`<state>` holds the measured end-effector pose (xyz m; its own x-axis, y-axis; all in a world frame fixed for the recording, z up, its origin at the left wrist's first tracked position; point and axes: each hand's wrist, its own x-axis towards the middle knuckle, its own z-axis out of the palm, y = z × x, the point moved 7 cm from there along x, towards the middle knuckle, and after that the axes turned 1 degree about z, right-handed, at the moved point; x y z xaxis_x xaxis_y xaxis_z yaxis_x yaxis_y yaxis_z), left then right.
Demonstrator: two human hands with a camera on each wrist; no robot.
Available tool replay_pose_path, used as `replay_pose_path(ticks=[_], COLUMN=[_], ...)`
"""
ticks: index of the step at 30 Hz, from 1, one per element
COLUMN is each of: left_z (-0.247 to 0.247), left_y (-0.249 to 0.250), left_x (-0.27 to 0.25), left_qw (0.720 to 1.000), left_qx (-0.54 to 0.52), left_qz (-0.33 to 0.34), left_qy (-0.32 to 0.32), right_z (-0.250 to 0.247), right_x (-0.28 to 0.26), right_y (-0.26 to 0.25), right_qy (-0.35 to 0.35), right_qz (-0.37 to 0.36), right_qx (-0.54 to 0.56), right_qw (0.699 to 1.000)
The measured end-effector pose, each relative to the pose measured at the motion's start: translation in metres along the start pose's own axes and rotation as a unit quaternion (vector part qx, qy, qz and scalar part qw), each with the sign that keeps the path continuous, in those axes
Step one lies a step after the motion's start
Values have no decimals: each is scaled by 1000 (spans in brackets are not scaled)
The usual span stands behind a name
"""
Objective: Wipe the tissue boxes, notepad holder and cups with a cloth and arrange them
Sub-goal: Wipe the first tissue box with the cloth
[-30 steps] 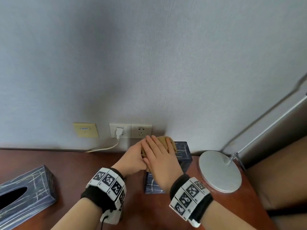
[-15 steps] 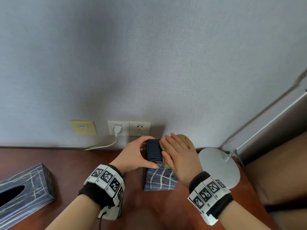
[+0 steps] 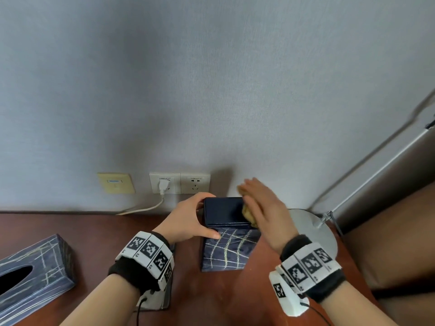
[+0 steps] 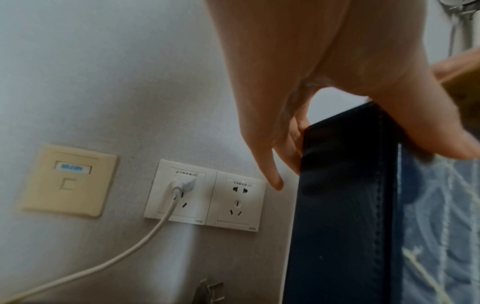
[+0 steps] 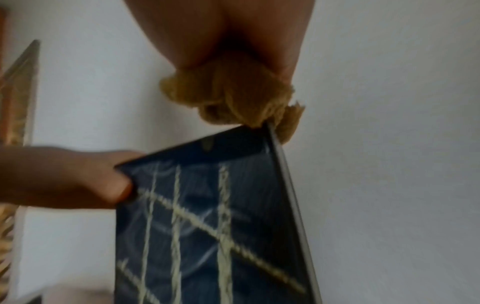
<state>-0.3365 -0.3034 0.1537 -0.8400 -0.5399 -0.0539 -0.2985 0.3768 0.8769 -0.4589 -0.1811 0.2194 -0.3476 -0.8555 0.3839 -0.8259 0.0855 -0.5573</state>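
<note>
The right hand [image 3: 263, 208] is pressing a bunched yellow cloth [image 3: 248, 214] against the upper right edge of the upright dark-blue box [image 3: 227, 234], fingers extended and together over the cloth. Compared with the earlier views, the right hand is sitting further off the top of the box toward its right side, so the dark top face, covered a second ago, is now exposed. The left hand [image 3: 188, 222] is clamping the box at its left side, thumb on the patterned front face and fingers [image 4: 293, 148] curled round the rear left edge, as half a second ago.

The box is standing on the bench [image 3: 117, 234] close to the wall. Left of the box, the wall sockets [image 3: 180, 186] are carrying one white plug and cable. Right of the box is the round lamp base [image 3: 315, 234]. Well left of the box, a second tissue box [image 3: 35, 274] is lying on the bench.

Judgement: the top face is likely wiped and the stroke is passing to the right side; remaining faces and the other items are not yet done
</note>
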Motion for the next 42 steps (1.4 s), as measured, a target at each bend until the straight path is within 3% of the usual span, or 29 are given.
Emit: replay_pose_path(ticks=[2, 3, 6, 9, 11, 13, 16, 19, 24, 28, 32, 35, 42], left_z=[0, 0, -2, -1, 0, 1, 9, 38, 78, 71, 36, 21, 14], left_y=[0, 0, 2, 7, 14, 25, 47, 71, 76, 79, 70, 42, -3], left_x=[-1, -2, -2, -3, -4, -3, 3, 16, 38, 38, 28, 20, 0], left_qw=[1000, 1000, 1000, 1000, 998, 993, 971, 942, 938, 962, 992, 987, 990], left_qx=[0, -1, 1, 19, 50, 99, 229, 320, 335, 254, 31, -114, -128], left_qz=[3, 3, 3, -4, -7, -8, 16, 60, 62, 97, 116, 97, 63], left_qy=[7, 9, 9, -4, -29, -57, -73, -83, -63, 1, 37, 52, 9], right_z=[25, 31, 27, 15, 8, -1, -5, 9, 28, 44, 43, 38, 27], right_x=[-4, -3, -2, -3, -5, -13, -31, -53, -82, -96, -98, -95, -84], right_y=[-10, -8, 6, 34, 53, 77, 116, 139, 159, 175, 184, 193, 197], right_qy=[-49, -64, -26, -11, 5, 48, 101, 59, 10, 2, -2, 3, -3], right_qz=[-90, -97, -77, 63, 197, 306, 391, 436, 469, 505, 526, 515, 479], right_qx=[-155, -189, -133, 41, 208, 284, 315, 274, 214, 247, 252, 181, 174], right_qw=[983, 975, 988, 997, 958, 907, 859, 855, 857, 827, 813, 838, 860])
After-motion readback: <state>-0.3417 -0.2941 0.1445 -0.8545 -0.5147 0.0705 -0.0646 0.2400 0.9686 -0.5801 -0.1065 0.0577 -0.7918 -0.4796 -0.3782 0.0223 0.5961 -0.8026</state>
